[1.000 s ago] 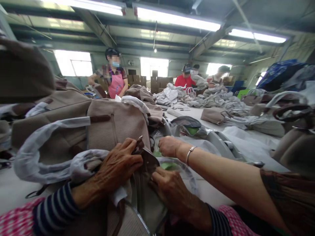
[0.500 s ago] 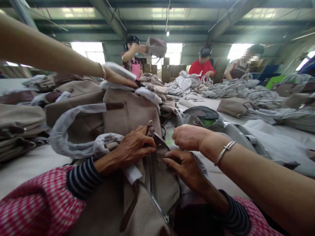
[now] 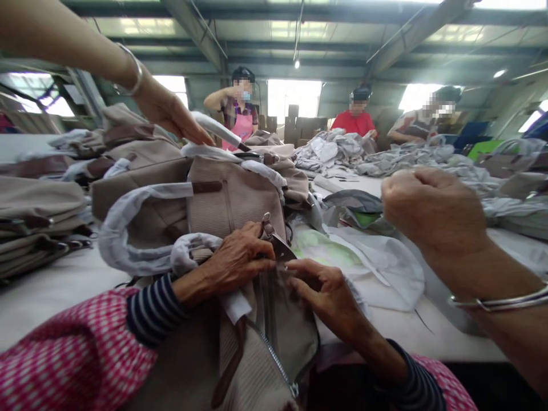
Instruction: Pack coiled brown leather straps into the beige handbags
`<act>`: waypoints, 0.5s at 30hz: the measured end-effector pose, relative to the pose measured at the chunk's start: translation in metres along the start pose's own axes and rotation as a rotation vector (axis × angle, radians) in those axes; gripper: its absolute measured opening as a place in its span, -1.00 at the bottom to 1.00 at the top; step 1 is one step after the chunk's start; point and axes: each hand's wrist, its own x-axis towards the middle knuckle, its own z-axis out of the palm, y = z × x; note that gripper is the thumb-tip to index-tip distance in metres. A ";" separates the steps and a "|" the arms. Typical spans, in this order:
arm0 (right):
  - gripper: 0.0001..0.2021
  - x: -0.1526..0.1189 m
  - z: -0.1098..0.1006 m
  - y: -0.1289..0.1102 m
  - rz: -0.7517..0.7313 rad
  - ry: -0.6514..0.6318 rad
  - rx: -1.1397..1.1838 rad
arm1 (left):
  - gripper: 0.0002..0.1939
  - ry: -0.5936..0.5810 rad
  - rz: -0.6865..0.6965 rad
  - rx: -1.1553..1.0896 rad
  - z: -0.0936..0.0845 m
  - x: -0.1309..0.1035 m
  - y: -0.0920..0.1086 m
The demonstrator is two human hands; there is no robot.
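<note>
Left hand [image 3: 242, 251] pinches the open handbag [image 3: 293, 322] by its top edge; right hand [image 3: 327, 285] beside it, fingers narrowed, hold unclear, metal zipper [image 3: 274, 355] below both!

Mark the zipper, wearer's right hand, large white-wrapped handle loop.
Zipper [image 3: 275, 356]: head view, on its metal teeth.
Right hand [image 3: 333, 290]: head view, back of it.
Handle loop [image 3: 112, 234]: head view, its left curve.

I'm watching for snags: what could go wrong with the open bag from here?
The white slip lies close to the metal zipper, so it might catch in the teeth. A co-worker's fist hovers to the right and could knock the right hand at the open bag.
</note>
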 end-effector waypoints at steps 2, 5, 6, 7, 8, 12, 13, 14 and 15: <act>-0.75 -0.004 0.000 -0.002 -0.038 0.000 -0.063 | -0.83 0.007 0.001 -0.003 0.001 0.000 -0.001; -0.86 -0.002 0.005 -0.002 -0.187 -0.024 -0.184 | -0.88 0.012 -0.032 -0.029 0.004 -0.001 -0.001; -0.89 0.002 0.008 -0.001 -0.254 -0.037 -0.213 | -0.90 0.012 -0.049 -0.039 0.005 -0.002 -0.001; -0.88 0.008 0.011 0.000 -0.319 -0.042 -0.227 | -0.92 0.015 -0.061 -0.049 0.006 -0.002 -0.002; -0.86 0.014 0.013 0.001 -0.371 -0.041 -0.225 | -0.94 0.021 -0.071 -0.058 0.008 -0.002 -0.003; -0.78 0.030 0.017 0.000 -0.347 0.029 -0.141 | -0.96 0.054 -0.037 -0.078 0.011 -0.003 -0.006; -0.76 0.030 0.016 0.000 -0.332 0.051 -0.133 | -0.97 0.057 -0.030 -0.081 0.011 -0.003 -0.006; -0.75 0.028 0.014 0.000 -0.328 0.068 -0.145 | -0.97 0.057 -0.029 -0.085 0.011 -0.004 -0.006; -0.78 0.025 0.011 0.002 -0.347 0.079 -0.173 | -0.96 0.057 -0.034 -0.089 0.010 -0.004 -0.006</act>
